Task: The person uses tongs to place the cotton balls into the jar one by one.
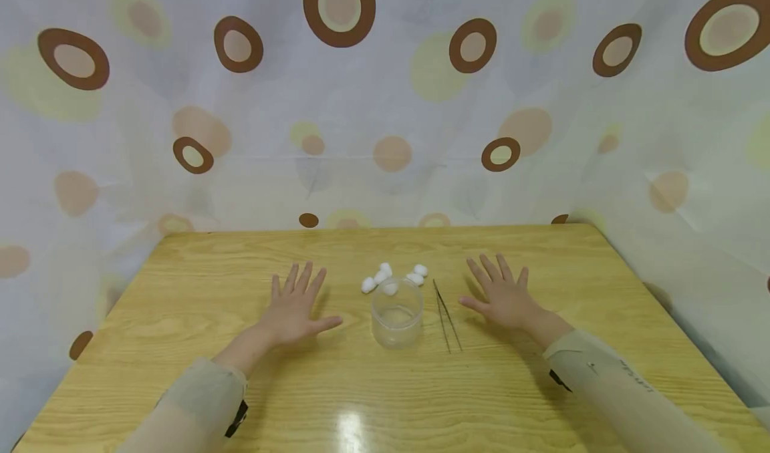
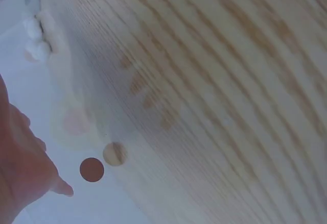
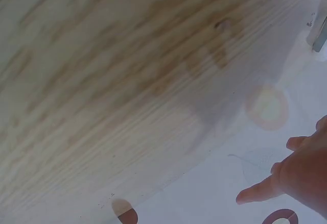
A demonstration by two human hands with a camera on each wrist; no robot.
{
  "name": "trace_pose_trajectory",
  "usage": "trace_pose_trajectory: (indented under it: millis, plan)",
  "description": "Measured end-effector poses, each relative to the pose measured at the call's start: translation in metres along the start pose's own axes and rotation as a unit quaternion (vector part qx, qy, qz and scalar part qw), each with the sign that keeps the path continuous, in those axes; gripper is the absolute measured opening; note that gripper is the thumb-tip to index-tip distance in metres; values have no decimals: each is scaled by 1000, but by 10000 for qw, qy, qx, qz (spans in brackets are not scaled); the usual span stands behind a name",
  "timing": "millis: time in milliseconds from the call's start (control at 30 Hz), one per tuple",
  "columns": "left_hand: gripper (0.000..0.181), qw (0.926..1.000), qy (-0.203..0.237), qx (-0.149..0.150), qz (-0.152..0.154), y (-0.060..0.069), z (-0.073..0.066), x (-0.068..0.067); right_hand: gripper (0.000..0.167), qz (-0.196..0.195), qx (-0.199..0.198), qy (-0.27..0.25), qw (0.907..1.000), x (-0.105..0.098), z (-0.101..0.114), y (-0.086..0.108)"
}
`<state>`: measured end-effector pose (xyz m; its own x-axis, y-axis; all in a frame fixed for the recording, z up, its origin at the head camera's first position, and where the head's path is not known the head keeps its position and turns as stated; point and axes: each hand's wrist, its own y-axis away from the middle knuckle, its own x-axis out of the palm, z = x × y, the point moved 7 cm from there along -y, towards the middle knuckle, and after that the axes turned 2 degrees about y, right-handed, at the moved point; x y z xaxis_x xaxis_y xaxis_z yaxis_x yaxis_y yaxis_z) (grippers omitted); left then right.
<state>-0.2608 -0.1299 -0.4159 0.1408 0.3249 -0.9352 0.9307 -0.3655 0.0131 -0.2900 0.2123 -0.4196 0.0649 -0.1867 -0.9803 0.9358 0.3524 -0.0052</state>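
Observation:
A clear round glass container (image 1: pixel 397 338) stands between the two hands. Behind it lie several white cotton balls (image 1: pixel 368 284), in a left and a right cluster (image 1: pixel 420 270); one shows through the glass. Metal tweezers (image 1: pixel 446 313) rest right of the container, tips spread toward the person. My left hand (image 1: pixel 293 314), left of the container, has its fingers straight and spread, holding nothing. Nearest the tweezers is my right hand (image 1: pixel 506 300), equally spread and holding nothing. Shadows fall beneath both hands. In the left wrist view, cotton balls (image 2: pixel 38 46) appear at the upper left.
The wood-grain table (image 1: pixel 337 386) carries everything. A pale sheet with brown, orange and yellow circles (image 1: pixel 339 92) hangs behind it and along both sides. Light sleeves cover both forearms, with a dark strap piece (image 1: pixel 237 418) under the left one.

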Motion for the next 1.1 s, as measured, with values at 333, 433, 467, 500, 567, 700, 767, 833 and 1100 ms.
trace_pose_trajectory:
  millis: [333, 433, 467, 500, 567, 700, 767, 833, 1100]
  plan:
    - [104, 9961, 828, 316, -25, -9, -26, -2, 82, -15, -32, 21, 10000, -3, 2, -1]
    - [105, 9938, 1018, 447, -24, -12, -37, -1, 80, -17, -81, -28, 10000, -1, 5, -1]
    - [105, 9932, 1056, 492, -24, -13, -41, 0, 80, -11, -90, -47, 9999, 0, 6, 0]
    - [105, 9924, 1101, 542, -24, -15, -44, 1, 80, -5, -105, -63, 9999, 1, 6, 0]
    - [105, 9913, 1151, 635, 7, -17, -51, 4, 80, -11, -125, -73, 9999, 3, 8, 0]
    - [106, 9886, 1276, 800, -1, -22, -62, 10, 80, -21, -151, -21, 9999, 5, 10, 0]
    - [106, 9868, 1370, 857, -71, -24, -67, 13, 80, -33, -167, 1, 9999, 5, 12, 0]
    - [106, 9841, 1536, 881, -153, -26, -70, 15, 79, -42, -177, 22, 9998, 5, 13, 1]
    - [104, 9745, 2119, 717, -189, -29, -76, 22, 78, -127, -250, 55, 9996, 4, 17, 2]
